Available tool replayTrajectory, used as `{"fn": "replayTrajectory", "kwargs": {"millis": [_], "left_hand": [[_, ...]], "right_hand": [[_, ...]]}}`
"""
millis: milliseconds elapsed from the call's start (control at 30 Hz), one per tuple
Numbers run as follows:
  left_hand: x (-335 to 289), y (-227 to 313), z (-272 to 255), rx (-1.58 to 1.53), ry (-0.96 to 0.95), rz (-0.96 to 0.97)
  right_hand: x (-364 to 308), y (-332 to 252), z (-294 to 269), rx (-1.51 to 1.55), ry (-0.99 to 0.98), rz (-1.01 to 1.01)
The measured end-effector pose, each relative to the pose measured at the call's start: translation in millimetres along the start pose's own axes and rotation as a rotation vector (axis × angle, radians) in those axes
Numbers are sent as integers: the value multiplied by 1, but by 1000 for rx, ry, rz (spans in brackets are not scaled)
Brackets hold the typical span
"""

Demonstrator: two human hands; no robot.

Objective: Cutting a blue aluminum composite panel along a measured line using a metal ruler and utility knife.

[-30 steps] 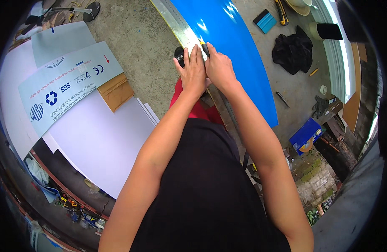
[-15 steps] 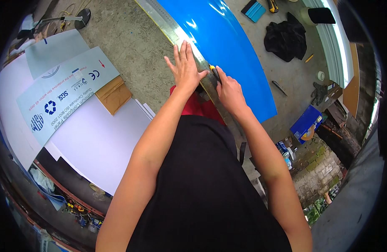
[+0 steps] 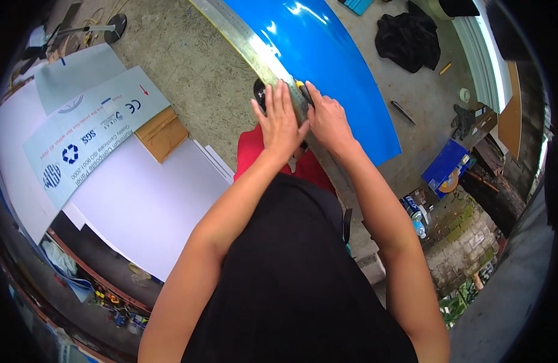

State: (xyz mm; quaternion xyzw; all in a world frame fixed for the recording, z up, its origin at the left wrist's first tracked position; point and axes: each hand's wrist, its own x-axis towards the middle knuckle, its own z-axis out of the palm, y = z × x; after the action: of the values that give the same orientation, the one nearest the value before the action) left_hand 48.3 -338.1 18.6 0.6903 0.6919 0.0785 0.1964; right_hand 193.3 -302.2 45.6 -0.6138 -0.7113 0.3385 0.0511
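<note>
My left hand (image 3: 279, 124) lies flat with fingers spread on a long metal ruler (image 3: 245, 42), nearest its near end. The ruler runs along the left edge of a glossy blue sheet (image 3: 345, 78) on the table. My right hand (image 3: 330, 124) is wrapped round a yellow-and-black utility knife (image 3: 304, 91). Its front end points away from me at the ruler's right side, where it meets the blue sheet. The blade is too small to make out. The two hands are close together, the left thumb near the right fingers.
Right of the sheet lie a black cloth (image 3: 408, 41), a dark pen-like tool (image 3: 403, 112), a tape roll (image 3: 465, 94), a dark glove (image 3: 463, 121) and a blue box (image 3: 445, 166). At left, a printed panel (image 3: 97, 127) and brown cardboard (image 3: 162, 136) rest on white sheets (image 3: 151, 199).
My left hand has slid along the ruler towards my body. My right hand still grips the knife beside the ruler. The view has shifted a little, and a dark shoe now shows beside the ruler.
</note>
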Motion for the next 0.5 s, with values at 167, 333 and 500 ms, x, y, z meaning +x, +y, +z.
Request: {"fn": "replayTrajectory", "kwargs": {"millis": [167,333,500], "left_hand": [[-43,31,17,16,-109,23],[-44,39,21,29,-89,-11],[-45,45,23,62,-70,-30]], "right_hand": [[5,-7,-4,15,10,0],[7,-5,-1,11,23,-10],[-8,3,-1,34,16,-8]]}}
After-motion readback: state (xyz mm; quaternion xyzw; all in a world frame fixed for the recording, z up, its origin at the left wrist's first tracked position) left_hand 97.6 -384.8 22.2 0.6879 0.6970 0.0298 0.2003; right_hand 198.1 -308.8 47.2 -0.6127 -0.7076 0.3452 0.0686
